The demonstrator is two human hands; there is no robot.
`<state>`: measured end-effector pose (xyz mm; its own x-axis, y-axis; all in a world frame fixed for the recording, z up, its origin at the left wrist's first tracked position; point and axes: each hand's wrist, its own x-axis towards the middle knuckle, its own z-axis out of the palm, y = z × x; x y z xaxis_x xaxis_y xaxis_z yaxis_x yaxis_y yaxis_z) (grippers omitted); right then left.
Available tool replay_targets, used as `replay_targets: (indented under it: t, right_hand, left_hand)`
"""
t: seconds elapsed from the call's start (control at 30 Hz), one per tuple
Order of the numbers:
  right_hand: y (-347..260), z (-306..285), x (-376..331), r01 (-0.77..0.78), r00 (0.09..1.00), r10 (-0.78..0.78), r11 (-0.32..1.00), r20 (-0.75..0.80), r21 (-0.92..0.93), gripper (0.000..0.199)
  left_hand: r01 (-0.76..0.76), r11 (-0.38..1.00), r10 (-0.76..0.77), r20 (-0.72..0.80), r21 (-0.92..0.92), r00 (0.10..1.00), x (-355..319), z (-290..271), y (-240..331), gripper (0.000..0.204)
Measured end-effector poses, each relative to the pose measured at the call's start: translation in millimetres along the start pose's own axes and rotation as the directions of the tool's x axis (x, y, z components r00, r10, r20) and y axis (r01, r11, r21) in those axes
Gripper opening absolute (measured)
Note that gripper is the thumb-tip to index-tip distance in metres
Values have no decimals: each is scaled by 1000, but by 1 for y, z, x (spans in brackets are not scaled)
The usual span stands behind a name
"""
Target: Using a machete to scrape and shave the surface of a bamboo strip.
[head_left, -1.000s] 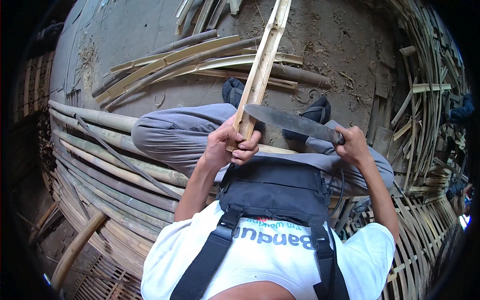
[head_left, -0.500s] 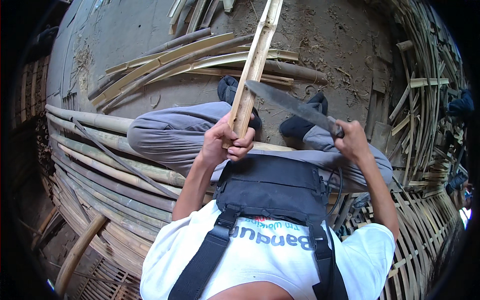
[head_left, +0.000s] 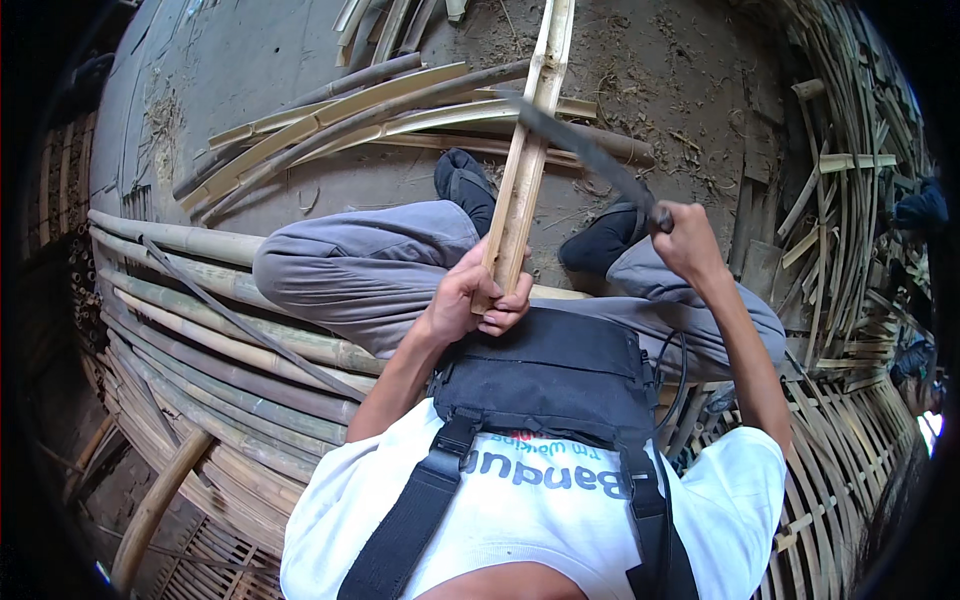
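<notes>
My left hand (head_left: 478, 292) is closed round the near end of a long split bamboo strip (head_left: 522, 195), hollow side facing up. The strip slants away from me between my feet and runs out past the top of the view. In my right hand (head_left: 688, 240) is the handle of a machete (head_left: 600, 158), gripped in closed fingers. Its dark blade points forward and left, and the tip lies at the strip's right edge, slightly blurred; whether it touches I cannot tell.
Split bamboo pieces (head_left: 330, 120) lie on the floor beyond my feet. Bamboo poles (head_left: 200, 275) form a low platform at my left. More thin strips (head_left: 835, 220) are heaped at the right, near a slatted bamboo panel (head_left: 830, 480). A black pouch (head_left: 540, 360) hangs on my front.
The machete has moved forward along the bamboo strip, my right hand rising with it. My left hand and the strip's near end have shifted to the right.
</notes>
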<state>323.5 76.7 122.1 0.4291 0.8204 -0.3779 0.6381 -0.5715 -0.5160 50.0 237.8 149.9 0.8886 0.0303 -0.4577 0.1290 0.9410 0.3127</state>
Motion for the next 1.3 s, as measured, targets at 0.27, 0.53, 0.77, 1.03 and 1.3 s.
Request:
replay_targets:
  t: [0.27,0.53,0.77,1.03,1.3]
  right_hand:
    - [-11,14,9,140,990,-144,976,-13,-166,19]
    - [-39,26,22,258,963,-239,951,126,-169,21]
    - [-50,56,39,258,938,-206,952,277,-165,25]
    - [-43,43,111,86,986,-85,996,143,-1,23]
    - [-26,42,160,-16,996,33,983,87,-183,19]
  left_hand:
    - [16,1000,-15,53,-14,998,-1,-9,-2,43]
    - [-25,982,58,-171,186,984,-24,-34,4,31]
    - [75,943,55,-371,325,927,-25,-48,20,25]
    - [64,962,21,-307,265,952,-28,-63,22,23]
    - [88,991,-62,-233,104,971,-14,-72,16,19]
